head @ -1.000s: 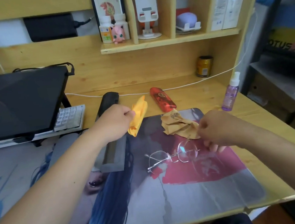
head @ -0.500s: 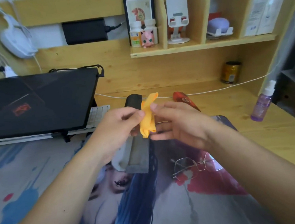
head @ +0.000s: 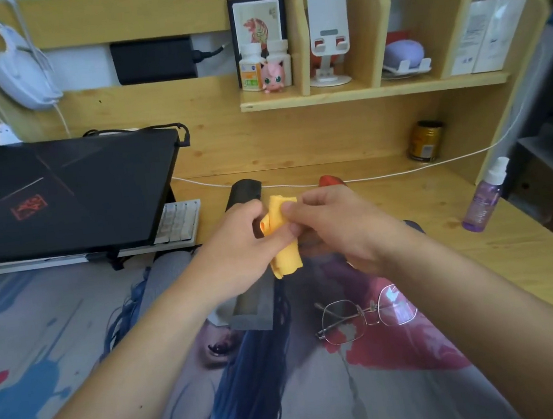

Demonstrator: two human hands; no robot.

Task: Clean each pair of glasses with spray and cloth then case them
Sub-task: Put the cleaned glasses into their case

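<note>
Glasses (head: 366,316): one pair on mat; left hand (head: 238,248) and right hand (head: 335,226) both pinch one yellow cloth (head: 283,236).

Both bare forearms reach in from 7 and 5 o'clock, meeting just above centre; the left hand (head: 238,248) and right hand (head: 336,233) sit knuckle to knuckle at 12 o'clock, fingertips pinching a yellow cloth (head: 284,243) between them
</note>
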